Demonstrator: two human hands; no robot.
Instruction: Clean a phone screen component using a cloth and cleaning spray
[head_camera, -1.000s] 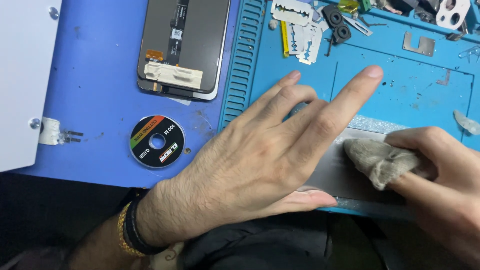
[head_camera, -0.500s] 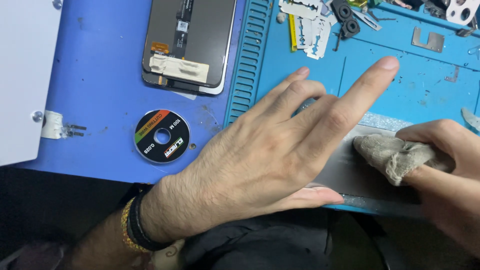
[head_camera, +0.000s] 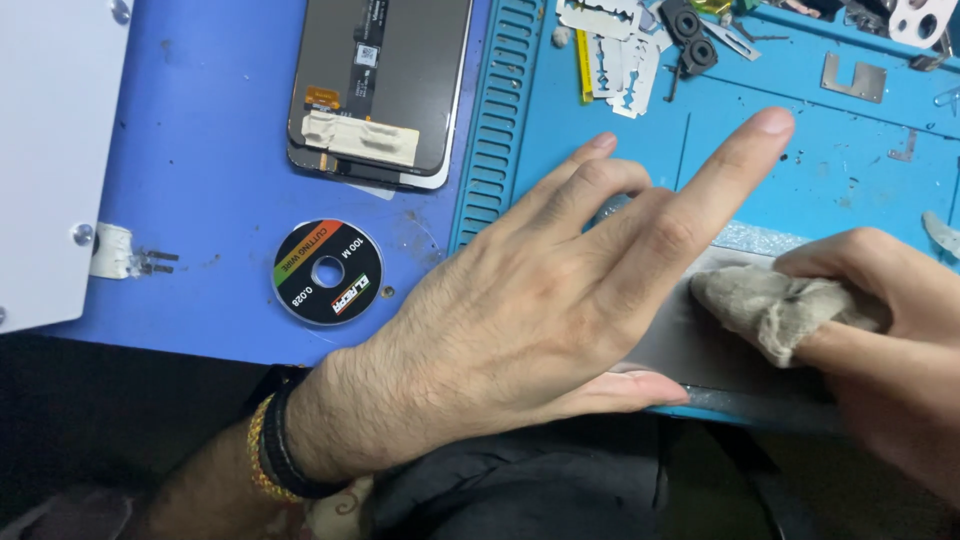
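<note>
Grey glass panel (head_camera: 690, 345) flat at the near edge of the teal work mat (head_camera: 850, 170), long axis running left to right, parallel to that edge. Mostly covered: left end under the left hand (head_camera: 530, 330), right part under the right hand (head_camera: 880, 340), only a short bare strip showing between the 2. Near long side just overhanging the mat's front lip, toward the dark clothing below.

Left hand spread wide and flat, palm down on the panel, fingers fanned toward the far right, index finger raised and pointing off the surface, thumb tucked along the near edge. Holding nothing, pressing the panel still. Black and gold bracelets at the wrist.

Right hand closed around a bunched beige cloth (head_camera: 770, 305), cloth touching the panel just right of the left fingers. Both hands in contact with the panel; cloth side nearer the uncovered stretch, free run along the long axis apparently toward the right, out of frame.

Surface: ribbed rim of the mat (head_camera: 500, 130) at the left, then a blue tabletop (head_camera: 200, 130). On it, a phone screen assembly (head_camera: 385, 85) lying back up, well apart from the hands, and a round spool of cutting wire (head_camera: 327, 272) near the left wrist. White board (head_camera: 50, 150) at far left. Razor blades (head_camera: 620, 45), small metal parts and a camera module scattered along the mat's far side, well apart from the panel.
</note>
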